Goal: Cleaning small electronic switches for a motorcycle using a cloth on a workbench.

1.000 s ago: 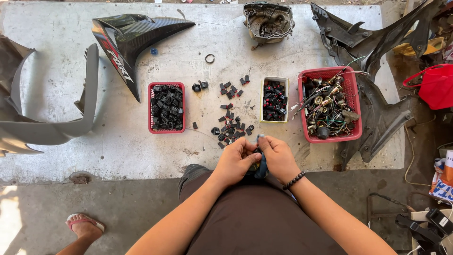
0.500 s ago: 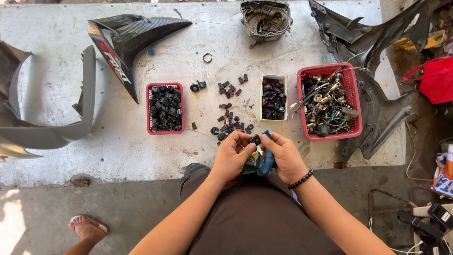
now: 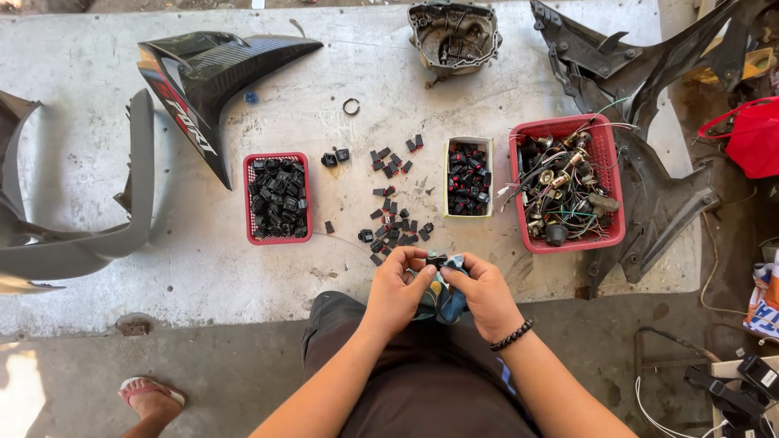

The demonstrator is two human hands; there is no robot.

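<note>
Both hands, left hand (image 3: pixel 395 288) and right hand (image 3: pixel 484 294), were pinched together on a small black part (image 3: pixel 436 262) wrapped in a blue rag (image 3: pixel 445 302), apparently for wiping.

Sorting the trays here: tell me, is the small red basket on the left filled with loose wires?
No, the small red basket holds black blocky parts, no wires.

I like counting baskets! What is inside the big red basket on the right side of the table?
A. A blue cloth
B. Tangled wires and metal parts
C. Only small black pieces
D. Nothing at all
B: the big red basket holds tangled wires and metal parts.
</note>
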